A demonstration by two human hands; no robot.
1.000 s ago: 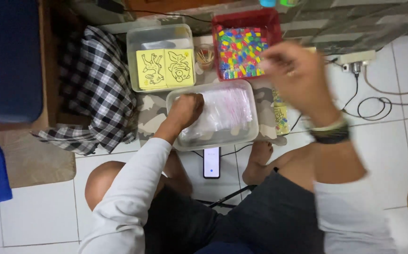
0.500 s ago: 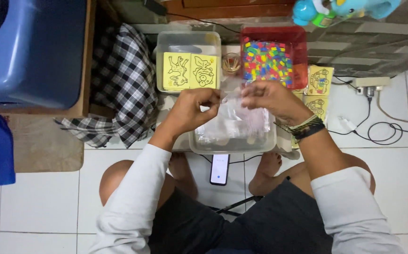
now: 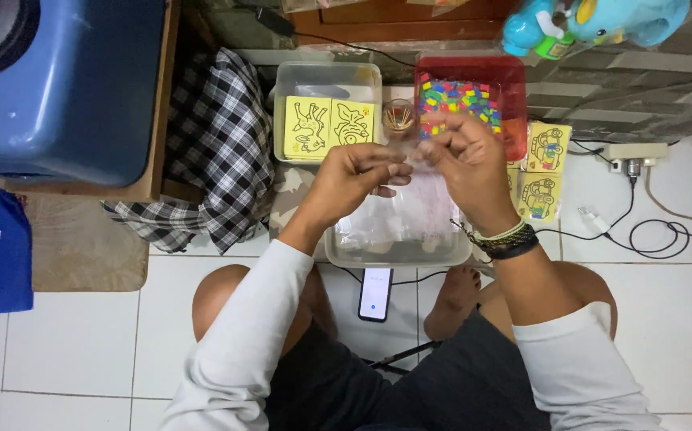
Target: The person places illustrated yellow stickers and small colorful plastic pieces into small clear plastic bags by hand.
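Clear plastic sleeve (image 3: 411, 156), thin and see-through, pinched between both hands just above the clear tub (image 3: 398, 239) of similar sleeves.

Left hand (image 3: 358, 174): fingers curled, tips closed on the sleeve's near edge. A second ago it rested in the tub; it has since lifted to meet the other.

Right hand (image 3: 465, 160): fingers closed on the same sleeve, touching the left at the fingertips. A second ago it hovered high and well apart, so the 2 hands have come together on 1 item. Whether anything sits inside the sleeve cannot be told.

Wristbands (image 3: 504, 238), dark and pale, on the right wrist.

Red tray (image 3: 513, 88) of small multicoloured pieces, directly behind the right hand.

Clear box (image 3: 326, 76) holding 2 yellow picture cards (image 3: 328, 126), behind the left hand.

Further yellow cards (image 3: 544, 172), right of the tub.

Phone (image 3: 375, 294), on white floor tile between the person's knees.

Checked cloth (image 3: 210, 144), left of the boxes, beside a blue container (image 3: 74, 80).
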